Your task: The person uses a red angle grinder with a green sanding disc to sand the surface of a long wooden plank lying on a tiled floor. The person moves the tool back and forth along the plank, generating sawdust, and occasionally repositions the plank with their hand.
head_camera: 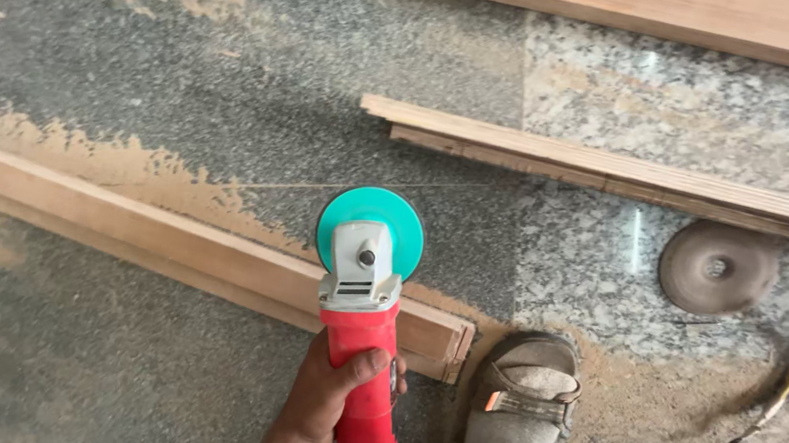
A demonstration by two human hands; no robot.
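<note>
one hand (327, 392), fingers wrapped round red angle grinder (362, 347) over wood plank (165, 240), spare disc (718, 269), sandalled foot (522, 409) beside

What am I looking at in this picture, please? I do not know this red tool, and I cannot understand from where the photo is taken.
The camera sits on a person's head and looks down at the floor. One hand, probably the left, grips a red angle grinder; its round teal disc is over a long wooden plank. The other hand is out of view. The floor is speckled stone, with pale sawdust spread along the plank. More wooden strips lie farther away. A worn, brown loose disc lies flat on the floor at the right. A dusty sandalled foot stands beside the plank's end, and thin cables run nearby.
</note>
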